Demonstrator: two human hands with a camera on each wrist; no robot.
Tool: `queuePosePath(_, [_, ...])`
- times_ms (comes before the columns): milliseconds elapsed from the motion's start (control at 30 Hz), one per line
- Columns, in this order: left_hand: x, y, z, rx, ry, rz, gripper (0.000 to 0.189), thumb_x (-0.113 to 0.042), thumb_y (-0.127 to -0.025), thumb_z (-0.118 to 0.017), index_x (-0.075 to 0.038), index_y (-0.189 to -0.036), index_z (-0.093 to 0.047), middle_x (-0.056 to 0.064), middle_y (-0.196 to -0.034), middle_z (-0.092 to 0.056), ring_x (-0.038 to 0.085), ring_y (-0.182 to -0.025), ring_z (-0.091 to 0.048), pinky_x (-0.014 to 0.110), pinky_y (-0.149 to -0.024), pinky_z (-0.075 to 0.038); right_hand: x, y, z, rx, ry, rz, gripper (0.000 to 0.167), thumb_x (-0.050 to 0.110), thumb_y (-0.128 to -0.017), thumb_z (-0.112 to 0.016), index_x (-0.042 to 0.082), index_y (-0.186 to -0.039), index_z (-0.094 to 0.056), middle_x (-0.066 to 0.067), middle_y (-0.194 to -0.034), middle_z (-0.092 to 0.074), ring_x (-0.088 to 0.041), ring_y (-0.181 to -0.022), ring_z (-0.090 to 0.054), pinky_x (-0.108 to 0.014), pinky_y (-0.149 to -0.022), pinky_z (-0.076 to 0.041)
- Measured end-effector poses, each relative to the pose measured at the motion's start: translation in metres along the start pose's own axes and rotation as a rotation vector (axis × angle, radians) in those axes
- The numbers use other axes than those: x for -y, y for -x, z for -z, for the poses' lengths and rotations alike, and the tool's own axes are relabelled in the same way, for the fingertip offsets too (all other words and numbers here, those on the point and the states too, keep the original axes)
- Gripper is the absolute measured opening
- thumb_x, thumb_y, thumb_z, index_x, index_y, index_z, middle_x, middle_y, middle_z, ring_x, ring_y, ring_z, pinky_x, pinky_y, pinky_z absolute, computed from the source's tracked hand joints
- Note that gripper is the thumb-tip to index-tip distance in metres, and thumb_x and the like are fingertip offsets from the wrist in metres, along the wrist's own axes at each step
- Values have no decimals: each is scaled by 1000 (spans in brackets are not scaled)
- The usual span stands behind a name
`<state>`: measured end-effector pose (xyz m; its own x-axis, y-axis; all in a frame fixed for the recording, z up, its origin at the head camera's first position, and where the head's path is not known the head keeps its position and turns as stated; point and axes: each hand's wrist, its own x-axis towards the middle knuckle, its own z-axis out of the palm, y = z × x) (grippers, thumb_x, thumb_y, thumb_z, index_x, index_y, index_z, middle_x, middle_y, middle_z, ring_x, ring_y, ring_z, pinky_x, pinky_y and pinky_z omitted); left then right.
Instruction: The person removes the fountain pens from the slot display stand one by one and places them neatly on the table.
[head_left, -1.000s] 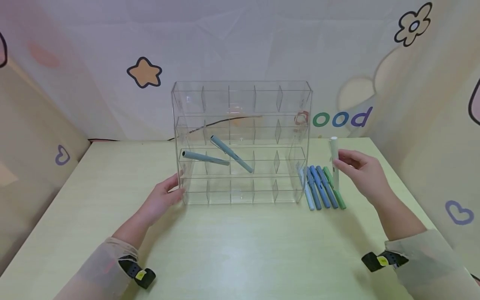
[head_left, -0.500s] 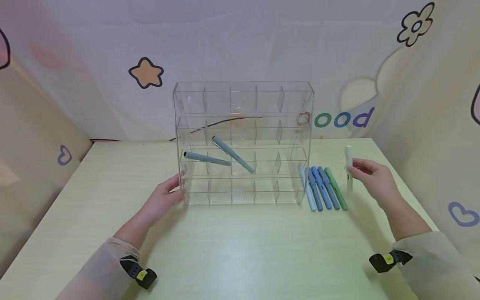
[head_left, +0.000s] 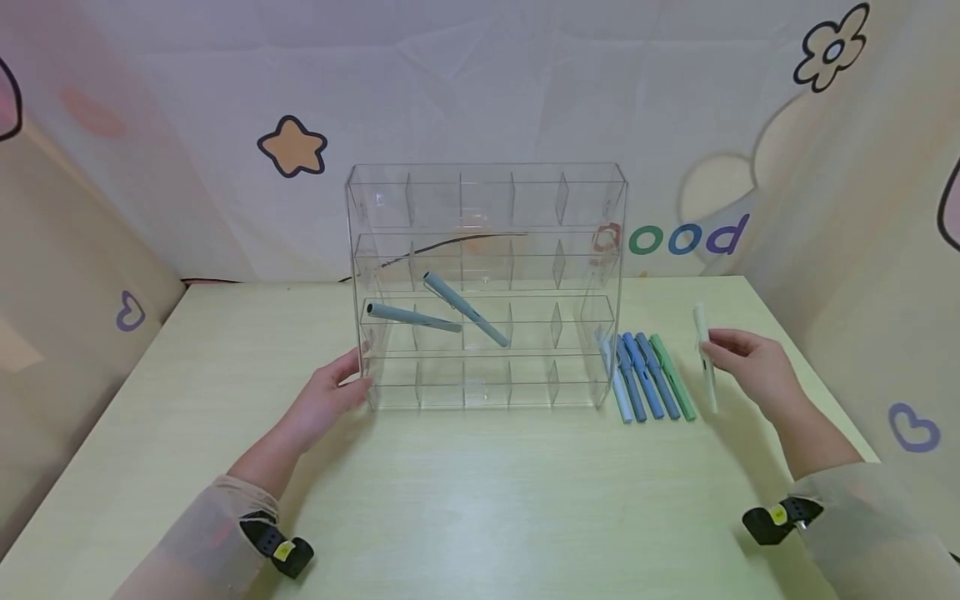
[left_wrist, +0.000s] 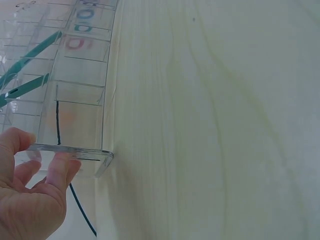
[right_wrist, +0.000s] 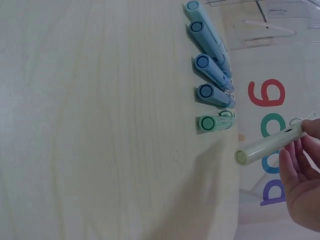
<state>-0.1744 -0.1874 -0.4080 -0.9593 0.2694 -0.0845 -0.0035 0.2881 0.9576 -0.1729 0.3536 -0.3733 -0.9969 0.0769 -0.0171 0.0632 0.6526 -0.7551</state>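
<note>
A clear acrylic rack [head_left: 486, 267] with rows of compartments stands upright at the middle of the table, two grey-blue pens [head_left: 465, 308] lying slanted inside it. My left hand [head_left: 336, 385] grips the rack's left side wall, thumb on one face and fingers on the other, as the left wrist view shows. On the right, my right hand [head_left: 753, 365] pinches a pale whitish-green pen [head_left: 707, 358] near its middle, tilted just right of the row. That row on the table holds several blue pens [head_left: 649, 377] and a green pen [head_left: 673, 379] at its right end.
The pale wooden table [head_left: 450, 517] runs back to a printed cloth backdrop [head_left: 487, 92] with a star, a flower and coloured letters. Cloth side walls rise at left and right. The leftmost pens of the row lie close against the rack's right side.
My right hand has moved right and down with the pale pen, from over the green pen to beside it, and the pen has tilted. My left hand keeps its hold on the rack.
</note>
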Motion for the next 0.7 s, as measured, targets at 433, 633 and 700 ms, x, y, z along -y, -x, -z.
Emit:
queuePosePath(433, [-3,3,0,3,-21,0,58,-10,-96,-47,-11,-149,-22,23,-146,-29,33,-123,-40,43,-95,-39,-5,-10,-1,70,68,-72,57,37,-96,-49,-8,-131,-46,-29,-128,-48,-15,-95,-59,-25,-82,-50])
queuePosePath(633, [-3,3,1,9,-16,-12,57,-9,-97,-46,-10,-149,-22,24,-146,-28,35,-126,-37,46,-97,-37,-9,-18,-4,108,94,-101,55,33,-97,-48,-11,-129,-45,-32,-128,-46,-40,-106,-53,-43,-90,-46])
queuePosePath(700, [-2,3,1,11,-16,-17,57,-9,-97,-46,-10,-149,-22,24,-146,-29,35,-127,-36,46,-97,-37,-10,-20,-5,122,100,-112,54,32,-96,-50,-12,-128,-46,-32,-125,-47,-39,-103,-54,-44,-89,-46])
